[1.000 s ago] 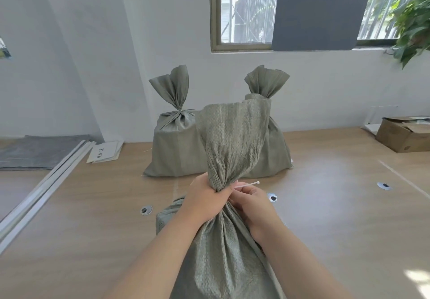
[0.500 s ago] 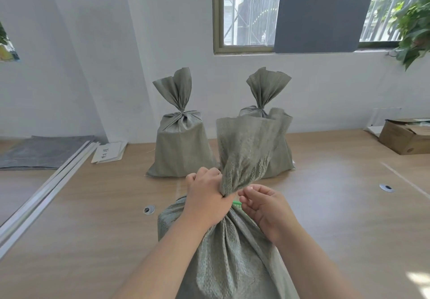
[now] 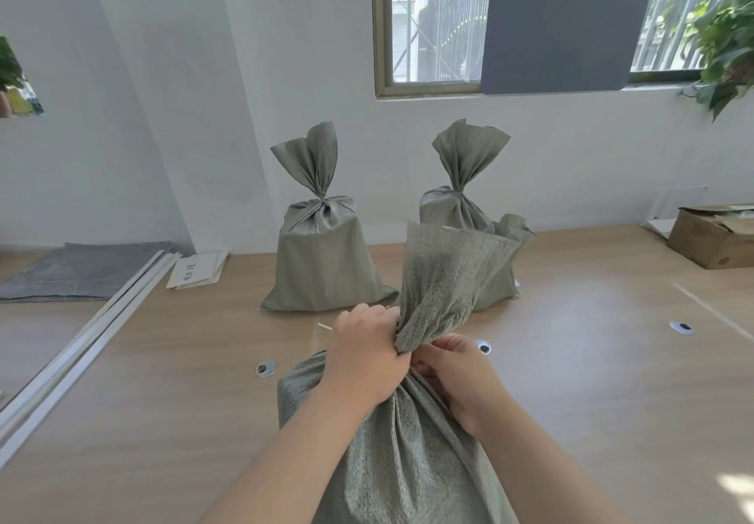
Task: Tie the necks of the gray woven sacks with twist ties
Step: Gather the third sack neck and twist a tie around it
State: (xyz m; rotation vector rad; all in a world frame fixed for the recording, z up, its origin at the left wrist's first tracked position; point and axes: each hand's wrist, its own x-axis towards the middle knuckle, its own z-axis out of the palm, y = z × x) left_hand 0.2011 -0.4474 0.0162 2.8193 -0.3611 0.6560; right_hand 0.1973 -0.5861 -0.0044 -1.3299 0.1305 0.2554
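Observation:
A gray woven sack stands in front of me on the wooden table. My left hand grips its gathered neck, and the loose top flops to the right above the fist. A thin white twist tie end sticks out left of that hand. My right hand has its fingers curled at the right side of the neck; what they pinch is hidden. Two more gray sacks, one on the left and one on the right, stand near the wall with necks cinched.
Round cable grommets sit in the tabletop. White rails, a gray sheet and papers lie at left. A cardboard box stands far right, below a plant.
The sack's loose top has dropped lower and leaned right. My left hand turned over the neck; the tie end now shows on its left. My right hand moved in under the neck.

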